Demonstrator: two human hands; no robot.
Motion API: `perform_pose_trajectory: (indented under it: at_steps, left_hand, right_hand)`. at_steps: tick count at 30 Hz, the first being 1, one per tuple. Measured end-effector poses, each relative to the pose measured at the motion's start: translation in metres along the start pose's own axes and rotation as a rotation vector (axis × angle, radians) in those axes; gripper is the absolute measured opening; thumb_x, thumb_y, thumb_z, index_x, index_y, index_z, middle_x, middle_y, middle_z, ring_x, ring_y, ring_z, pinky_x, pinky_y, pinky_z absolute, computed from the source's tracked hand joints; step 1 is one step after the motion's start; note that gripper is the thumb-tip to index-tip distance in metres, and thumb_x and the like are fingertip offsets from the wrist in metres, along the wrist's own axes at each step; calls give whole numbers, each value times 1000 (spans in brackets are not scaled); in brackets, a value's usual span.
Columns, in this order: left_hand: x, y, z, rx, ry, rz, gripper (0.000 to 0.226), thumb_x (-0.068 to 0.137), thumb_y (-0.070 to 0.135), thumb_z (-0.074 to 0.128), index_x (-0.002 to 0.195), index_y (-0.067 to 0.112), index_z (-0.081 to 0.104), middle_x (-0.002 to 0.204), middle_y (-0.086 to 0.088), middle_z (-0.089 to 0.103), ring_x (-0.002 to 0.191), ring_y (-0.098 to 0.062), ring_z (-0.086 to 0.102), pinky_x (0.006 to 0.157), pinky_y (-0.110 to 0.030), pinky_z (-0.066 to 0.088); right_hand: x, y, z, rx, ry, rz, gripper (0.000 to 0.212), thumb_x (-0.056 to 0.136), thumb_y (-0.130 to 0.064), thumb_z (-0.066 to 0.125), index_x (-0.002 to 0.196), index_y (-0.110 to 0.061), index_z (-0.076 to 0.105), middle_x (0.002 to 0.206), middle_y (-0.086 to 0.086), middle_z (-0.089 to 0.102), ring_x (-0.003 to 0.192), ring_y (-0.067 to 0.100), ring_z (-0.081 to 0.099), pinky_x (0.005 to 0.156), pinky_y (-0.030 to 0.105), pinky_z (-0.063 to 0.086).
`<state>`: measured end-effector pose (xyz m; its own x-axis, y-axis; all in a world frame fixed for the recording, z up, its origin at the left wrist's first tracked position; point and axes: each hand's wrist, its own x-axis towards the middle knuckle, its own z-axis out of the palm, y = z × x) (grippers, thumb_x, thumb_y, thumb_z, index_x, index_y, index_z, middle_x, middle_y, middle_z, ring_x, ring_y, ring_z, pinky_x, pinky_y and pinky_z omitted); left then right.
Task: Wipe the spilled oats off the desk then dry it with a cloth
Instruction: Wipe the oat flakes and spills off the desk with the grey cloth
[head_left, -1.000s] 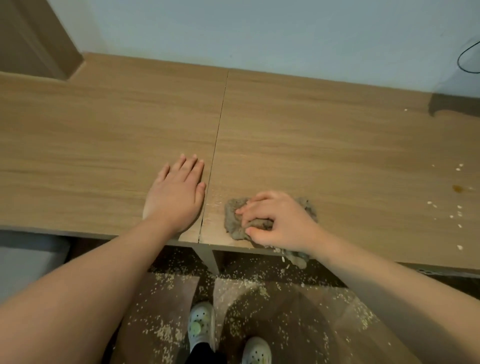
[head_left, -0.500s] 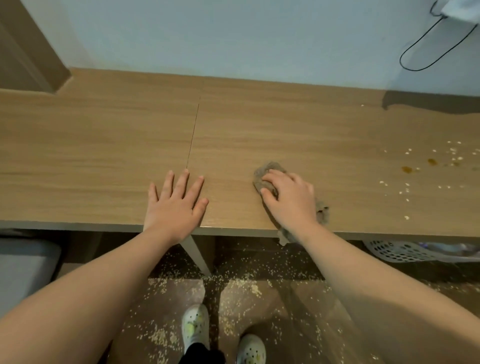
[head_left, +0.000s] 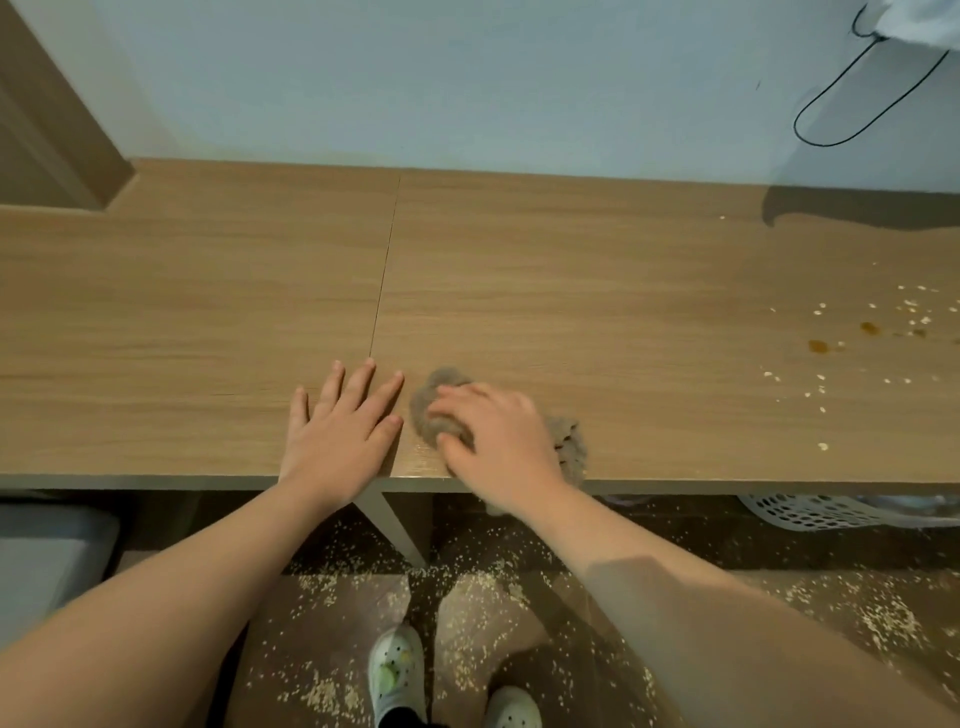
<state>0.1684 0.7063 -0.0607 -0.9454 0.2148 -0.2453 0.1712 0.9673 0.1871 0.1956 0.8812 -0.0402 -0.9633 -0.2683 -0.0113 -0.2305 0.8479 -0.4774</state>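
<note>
A crumpled grey-brown cloth (head_left: 432, 410) lies on the wooden desk (head_left: 597, 312) near its front edge. My right hand (head_left: 498, 441) covers most of it, fingers curled round the bunched cloth and pressing it down. Flat on the desk just left of the cloth rests my left hand (head_left: 340, 431), fingers straight and spread. Scattered oats (head_left: 821, 384) and a few brown stains (head_left: 818, 345) mark the desk's right part.
Many oats (head_left: 483, 592) cover the floor under the desk, around my two white clogs (head_left: 397, 670). A white perforated basket (head_left: 810, 512) stands under the desk at the right. A black cable (head_left: 852, 104) hangs on the wall at the upper right.
My right hand slid the cloth to the left, close beside my left hand. The left hand stayed flat on the desk. The view shifted slightly.
</note>
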Motion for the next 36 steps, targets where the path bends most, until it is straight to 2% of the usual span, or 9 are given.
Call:
perform_pose_trajectory:
  at_steps: [4,7,10,13,17,21,25,29,36]
  left_hand:
    - [1,1,-6,-221,52,-57,43,102,34,20,144,41,26,157,10,8,145,-13,-5,115,-44,-7]
    - [4,19,-5,-48,36,-95,49,99,45,9,147,39,13,158,3,1,145,-17,-8,113,-50,-8]
    - [16,52,-5,98,-32,110,53,97,50,4,148,38,0,158,1,-8,144,-20,-13,111,-51,-11]
    - [35,84,-8,19,-147,254,50,99,47,9,148,38,5,158,5,-6,144,-19,-14,113,-52,-11]
    - [57,116,-2,2,-101,200,49,101,43,14,149,36,7,159,5,-4,144,-19,-13,114,-53,-9]
    - [59,163,12,50,-37,78,60,98,51,15,151,26,0,158,-4,-9,144,-22,-15,114,-53,-6]
    - [58,217,22,53,-73,180,70,95,58,15,151,20,-4,158,-2,-12,143,-22,-18,115,-54,-5]
    - [52,236,35,125,-36,154,70,94,58,6,148,18,-14,156,-2,-18,142,-22,-22,115,-54,-5]
    - [55,239,37,170,-18,117,69,93,57,3,148,21,-14,156,0,-18,142,-21,-20,114,-51,-7]
  right_hand:
    - [-24,5,-6,20,-165,-191,32,88,-26,51,117,-33,60,129,-18,54,120,2,44,106,35,24]
    - [-13,56,-27,159,78,223,27,84,-27,54,108,-38,59,99,-20,61,86,3,60,88,37,51]
    - [-10,87,-37,-3,375,588,35,92,-31,48,128,-30,50,124,-9,57,115,13,52,104,39,35]
    - [-25,73,-24,-165,228,491,54,95,-34,43,145,-27,26,153,-8,21,141,11,17,112,37,15]
    - [-59,89,-37,-213,72,270,50,94,-31,41,143,-31,29,151,-12,25,139,5,19,112,29,12]
    - [-104,134,-61,-33,300,538,46,91,-24,49,136,-28,42,141,-12,41,130,7,31,110,27,15]
    - [-135,183,-94,90,658,850,44,89,-17,53,133,-17,46,131,2,51,121,20,42,107,40,26]
    - [-144,242,-116,-73,540,1053,52,96,-27,44,143,-13,28,151,9,28,137,27,27,112,48,22]
    - [-131,274,-112,-307,391,954,48,96,-28,38,141,-11,34,149,12,33,136,27,30,111,44,27]
